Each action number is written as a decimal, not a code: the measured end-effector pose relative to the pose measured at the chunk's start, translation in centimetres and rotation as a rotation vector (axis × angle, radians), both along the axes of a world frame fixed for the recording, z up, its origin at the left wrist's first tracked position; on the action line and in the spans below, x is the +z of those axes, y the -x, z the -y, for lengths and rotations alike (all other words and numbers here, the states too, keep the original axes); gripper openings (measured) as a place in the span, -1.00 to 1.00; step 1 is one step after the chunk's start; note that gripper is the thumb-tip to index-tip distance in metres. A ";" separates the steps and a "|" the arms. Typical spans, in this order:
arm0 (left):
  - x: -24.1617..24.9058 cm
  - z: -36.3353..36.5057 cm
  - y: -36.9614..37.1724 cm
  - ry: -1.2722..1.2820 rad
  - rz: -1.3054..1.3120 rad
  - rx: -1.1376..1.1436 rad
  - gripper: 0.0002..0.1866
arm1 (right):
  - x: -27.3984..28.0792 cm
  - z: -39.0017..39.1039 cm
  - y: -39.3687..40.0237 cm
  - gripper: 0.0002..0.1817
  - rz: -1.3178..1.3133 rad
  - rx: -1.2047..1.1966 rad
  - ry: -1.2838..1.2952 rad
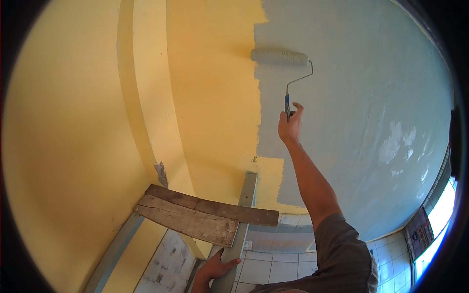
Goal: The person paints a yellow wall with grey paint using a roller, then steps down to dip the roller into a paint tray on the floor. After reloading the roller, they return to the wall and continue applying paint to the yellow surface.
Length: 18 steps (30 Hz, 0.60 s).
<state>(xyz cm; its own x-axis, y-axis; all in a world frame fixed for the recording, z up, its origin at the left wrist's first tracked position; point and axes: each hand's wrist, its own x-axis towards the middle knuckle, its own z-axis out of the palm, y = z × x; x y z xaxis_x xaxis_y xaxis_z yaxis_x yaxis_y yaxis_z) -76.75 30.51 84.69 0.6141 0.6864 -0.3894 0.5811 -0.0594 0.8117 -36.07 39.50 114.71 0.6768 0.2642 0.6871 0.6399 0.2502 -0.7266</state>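
Note:
A paint roller (279, 56) coated in grey paint lies against the wall, its left end over the yellow paint and the rest over the grey. My right hand (290, 125), arm stretched up, is wrapped round the roller's blue handle (287, 105). Low in the view, my left hand (215, 268) rests at a grey-green beam (232, 256), thumb and a finger apart, below the end of a worn plank (190, 218). The rest of its fingers are hidden. Yellow paint (215, 97) meets the grey paint (342, 97) along a ragged edge.
A second, darker plank (212, 207) crosses behind the first. Another grey-green beam (116, 251) slopes along the lower left. White tiles (273, 270) cover the wall's lower part. A bright window opening (439, 215) is at the far right, and a chipped wall corner (160, 174) stands left.

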 end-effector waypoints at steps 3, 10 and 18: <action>0.3 0.0 0.0 0.014 -0.024 -0.006 0.41 | 0.1 -1.1 -1.7 -0.54 0.236 -0.109 -0.051; -1.2 -0.6 0.1 -0.021 0.004 -0.015 0.46 | 7.2 -1.8 -1.8 -0.38 0.245 -0.150 0.156; -1.7 -0.8 0.0 -0.036 -0.055 -0.042 0.38 | 23.9 -4.0 -4.5 -0.32 0.398 -0.384 0.192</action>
<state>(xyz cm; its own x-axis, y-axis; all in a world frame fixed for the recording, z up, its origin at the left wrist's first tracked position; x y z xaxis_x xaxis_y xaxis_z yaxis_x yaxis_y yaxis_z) -76.79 31.31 83.03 0.6214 0.6744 -0.3987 0.6208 -0.1135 0.7757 -31.60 43.50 138.64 0.4484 0.1958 0.8721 0.8917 -0.1658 -0.4212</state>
